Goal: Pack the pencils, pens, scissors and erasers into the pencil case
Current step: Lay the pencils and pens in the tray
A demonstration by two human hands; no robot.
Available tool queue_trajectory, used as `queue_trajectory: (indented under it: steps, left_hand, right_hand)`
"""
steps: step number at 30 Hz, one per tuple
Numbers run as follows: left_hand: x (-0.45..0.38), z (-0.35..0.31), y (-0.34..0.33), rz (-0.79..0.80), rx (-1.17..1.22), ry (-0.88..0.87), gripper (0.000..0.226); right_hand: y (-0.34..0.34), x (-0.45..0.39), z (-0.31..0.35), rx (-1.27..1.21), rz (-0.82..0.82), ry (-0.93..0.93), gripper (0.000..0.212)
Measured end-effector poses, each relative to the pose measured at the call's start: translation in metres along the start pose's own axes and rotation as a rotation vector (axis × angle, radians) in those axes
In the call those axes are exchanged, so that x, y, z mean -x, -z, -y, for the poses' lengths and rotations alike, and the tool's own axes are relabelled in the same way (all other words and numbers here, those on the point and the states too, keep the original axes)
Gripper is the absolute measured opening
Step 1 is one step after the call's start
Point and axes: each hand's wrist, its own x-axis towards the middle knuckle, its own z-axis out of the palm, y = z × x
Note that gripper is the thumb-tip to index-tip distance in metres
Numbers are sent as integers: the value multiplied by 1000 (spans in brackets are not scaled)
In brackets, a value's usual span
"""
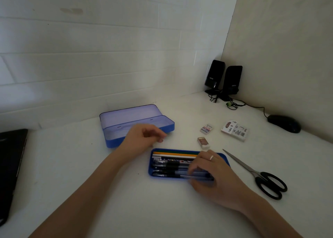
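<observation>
A blue pencil case [115, 140] lies open on the white desk, its lid tilted back against the wall. In front of it sits a blue inner tray [150, 165] holding several pens and pencils [171, 163] side by side. My right hand [212, 176] lies over the tray's right end, fingers curled on the frontmost pen. My left hand [144, 137] hovers between case and tray, fingers loosely curled, holding nothing. Black-handled scissors [261, 176] lie right of the tray. Two erasers [203, 142] [206, 129] lie behind the tray.
A small white packet [235, 130] lies beyond the erasers. Two black speakers [223, 79] with cables stand in the back corner, and a black mouse [283, 123] rests by the right wall. A dark laptop [10, 169] sits at the left edge.
</observation>
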Motion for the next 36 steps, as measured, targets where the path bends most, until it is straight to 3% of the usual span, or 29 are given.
queue_trajectory:
  steps: [2,4,6,10,13,16,20,25,32,36]
  left_hand:
    - [0,-2,5,-208,-12,-64,32]
    - [0,0,12,-334,-181,-162,27]
    - [1,6,18,-273,-408,-231,13]
    - [-1,23,19,-76,-776,-225,16]
    - [-1,23,20,-61,-735,-173,14]
    - [-1,21,22,-182,-700,-164,20]
    - [-1,18,19,-340,-637,-269,23]
    - [-4,16,19,-395,-676,-449,20]
    - [-4,16,22,-469,-656,-471,22]
    - [-4,14,19,-451,-657,-491,26]
  right_hand:
    - [2,2,-2,79,49,5,13]
    - [1,4,-5,176,88,33,14]
    - [1,5,-8,204,92,33,11]
    - [4,4,-12,204,61,-11,16]
    - [1,2,-14,195,33,-25,6]
    - [-5,-3,-13,156,14,-22,10]
    - [-14,-18,-2,118,15,12,6]
    - [-27,-55,12,122,19,11,10]
    - [-40,-114,-6,32,-28,-177,6]
    - [-43,-137,-22,-71,-93,-318,15]
